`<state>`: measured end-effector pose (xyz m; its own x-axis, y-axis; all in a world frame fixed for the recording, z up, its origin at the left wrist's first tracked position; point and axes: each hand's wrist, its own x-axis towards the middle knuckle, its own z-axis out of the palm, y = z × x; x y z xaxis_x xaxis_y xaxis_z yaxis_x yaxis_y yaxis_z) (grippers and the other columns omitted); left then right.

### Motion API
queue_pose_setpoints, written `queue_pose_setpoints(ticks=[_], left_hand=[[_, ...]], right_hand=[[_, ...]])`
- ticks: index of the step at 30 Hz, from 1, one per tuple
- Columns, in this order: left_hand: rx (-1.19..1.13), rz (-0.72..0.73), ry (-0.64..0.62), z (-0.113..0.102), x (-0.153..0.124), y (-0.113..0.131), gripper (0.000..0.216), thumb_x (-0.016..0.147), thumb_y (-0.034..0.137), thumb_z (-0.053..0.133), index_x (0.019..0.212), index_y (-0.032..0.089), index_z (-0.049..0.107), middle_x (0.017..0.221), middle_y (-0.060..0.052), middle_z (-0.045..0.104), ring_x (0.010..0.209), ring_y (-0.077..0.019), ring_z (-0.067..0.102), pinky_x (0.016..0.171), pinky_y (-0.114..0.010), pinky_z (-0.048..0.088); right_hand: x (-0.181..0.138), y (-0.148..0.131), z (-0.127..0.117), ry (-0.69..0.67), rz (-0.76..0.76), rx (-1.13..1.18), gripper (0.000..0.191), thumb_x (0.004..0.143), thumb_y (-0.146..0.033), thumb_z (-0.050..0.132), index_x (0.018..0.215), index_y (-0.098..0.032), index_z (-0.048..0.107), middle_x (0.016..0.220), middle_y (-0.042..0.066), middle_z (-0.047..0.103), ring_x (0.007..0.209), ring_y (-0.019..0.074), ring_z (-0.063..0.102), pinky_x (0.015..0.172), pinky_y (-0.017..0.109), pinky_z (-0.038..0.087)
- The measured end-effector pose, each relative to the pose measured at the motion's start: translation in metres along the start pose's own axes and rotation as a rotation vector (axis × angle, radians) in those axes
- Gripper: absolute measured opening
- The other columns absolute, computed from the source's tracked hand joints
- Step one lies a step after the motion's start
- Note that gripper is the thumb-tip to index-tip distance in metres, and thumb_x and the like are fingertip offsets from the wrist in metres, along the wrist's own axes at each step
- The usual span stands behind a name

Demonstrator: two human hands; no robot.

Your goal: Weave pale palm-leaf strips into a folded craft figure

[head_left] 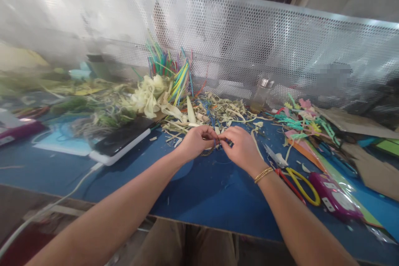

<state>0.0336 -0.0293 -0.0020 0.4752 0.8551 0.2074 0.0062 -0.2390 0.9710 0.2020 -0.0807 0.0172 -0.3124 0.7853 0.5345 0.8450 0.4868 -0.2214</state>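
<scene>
My left hand (198, 143) and my right hand (238, 147) meet fingertip to fingertip above the blue tabletop. Both are closed in a pinch on a thin, dark blue strand (215, 144), which shows only in part between the fingers. Its kind is too small and blurred to tell. Just behind my hands, a blue, fuzzy-looking stem (209, 110) lies over a heap of pale dried strips (230, 110); whether it joins the pinched strand is unclear. A gold bracelet circles my right wrist. Scissors (289, 174) with red and yellow handles lie right of that wrist.
Left are a phone (123, 137) on a white, cabled block and pale leafy material (151, 97). Coloured stems (179, 75) stand behind. A glass bottle (262, 93), paper cut-outs (305, 118) and a purple device (335, 197) are right. A perforated metal screen (193, 20) closes the back.
</scene>
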Motion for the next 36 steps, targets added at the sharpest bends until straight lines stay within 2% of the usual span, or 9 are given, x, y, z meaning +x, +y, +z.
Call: queue_pose_setpoints(ticks=[4, 8, 15, 19, 22, 24, 30, 36], left_hand=[[0.038, 0.072, 0.001, 0.000, 0.000, -0.002, 0.020, 0.067, 0.023, 0.070, 0.080, 0.015, 0.057, 0.066, 0.001, 0.061, 0.055, -0.0081, 0.052, 0.052, -0.019, 0.039], [0.146, 0.119, 0.033, 0.001, -0.003, 0.001, 0.014, 0.069, 0.021, 0.066, 0.079, 0.015, 0.058, 0.057, 0.005, 0.054, 0.050, -0.0067, 0.046, 0.049, -0.018, 0.034], [0.299, 0.199, 0.097, 0.005, -0.008, 0.005, 0.022, 0.071, 0.015, 0.057, 0.092, 0.017, 0.064, 0.078, -0.002, 0.067, 0.071, -0.0140, 0.061, 0.065, -0.023, 0.045], [0.411, 0.234, 0.132, 0.005, -0.008, 0.007, 0.023, 0.071, 0.012, 0.054, 0.089, 0.018, 0.066, 0.082, -0.003, 0.068, 0.076, -0.0156, 0.062, 0.069, -0.024, 0.047], [0.425, 0.256, 0.170, 0.005, -0.008, 0.007, 0.025, 0.070, 0.010, 0.054, 0.092, 0.019, 0.065, 0.083, -0.003, 0.068, 0.076, -0.0153, 0.063, 0.071, -0.025, 0.047], [0.419, 0.256, 0.201, 0.005, -0.008, 0.007, 0.025, 0.071, 0.011, 0.056, 0.094, 0.019, 0.064, 0.083, -0.002, 0.069, 0.076, -0.0152, 0.063, 0.071, -0.025, 0.048], [0.494, 0.290, 0.190, 0.006, -0.010, 0.009, 0.024, 0.072, 0.009, 0.056, 0.091, 0.019, 0.064, 0.083, -0.001, 0.069, 0.076, -0.0148, 0.063, 0.071, -0.024, 0.046], [0.739, 0.332, 0.215, 0.003, -0.014, 0.012, 0.015, 0.075, 0.013, 0.055, 0.083, 0.020, 0.066, 0.080, -0.002, 0.066, 0.076, -0.0164, 0.059, 0.070, -0.024, 0.042]], right_hand=[[0.000, 0.000, -0.003, 0.019, -0.013, -0.062, 0.013, 0.084, -0.017, 0.054, 0.084, -0.020, 0.067, 0.080, 0.005, 0.064, 0.082, 0.0188, 0.055, 0.076, 0.031, 0.040], [0.001, -0.001, -0.004, 0.028, -0.018, -0.103, 0.011, 0.082, -0.016, 0.054, 0.078, -0.019, 0.064, 0.077, 0.004, 0.063, 0.079, 0.0186, 0.054, 0.075, 0.031, 0.038], [0.002, -0.006, -0.002, 0.056, 0.044, -0.105, 0.007, 0.079, -0.015, 0.053, 0.076, -0.019, 0.058, 0.075, 0.003, 0.060, 0.076, 0.0182, 0.053, 0.072, 0.031, 0.038], [0.001, -0.008, 0.000, 0.060, 0.068, -0.043, 0.006, 0.083, -0.019, 0.052, 0.082, -0.019, 0.058, 0.081, 0.005, 0.062, 0.080, 0.0188, 0.056, 0.074, 0.031, 0.040], [0.000, -0.010, -0.001, 0.050, 0.074, -0.016, 0.010, 0.084, -0.019, 0.052, 0.090, -0.020, 0.060, 0.087, 0.006, 0.065, 0.081, 0.0186, 0.058, 0.073, 0.031, 0.041], [0.000, -0.010, -0.001, 0.030, 0.069, -0.051, 0.010, 0.085, -0.019, 0.052, 0.089, -0.021, 0.061, 0.087, 0.005, 0.066, 0.081, 0.0189, 0.059, 0.073, 0.031, 0.040], [0.002, -0.011, -0.001, 0.036, 0.049, -0.140, 0.010, 0.082, -0.018, 0.053, 0.076, -0.020, 0.060, 0.078, 0.004, 0.065, 0.077, 0.0188, 0.057, 0.070, 0.031, 0.036], [0.003, -0.015, -0.001, 0.061, 0.017, -0.089, 0.008, 0.081, -0.017, 0.053, 0.077, -0.021, 0.059, 0.075, 0.002, 0.063, 0.074, 0.0166, 0.056, 0.071, 0.030, 0.034]])
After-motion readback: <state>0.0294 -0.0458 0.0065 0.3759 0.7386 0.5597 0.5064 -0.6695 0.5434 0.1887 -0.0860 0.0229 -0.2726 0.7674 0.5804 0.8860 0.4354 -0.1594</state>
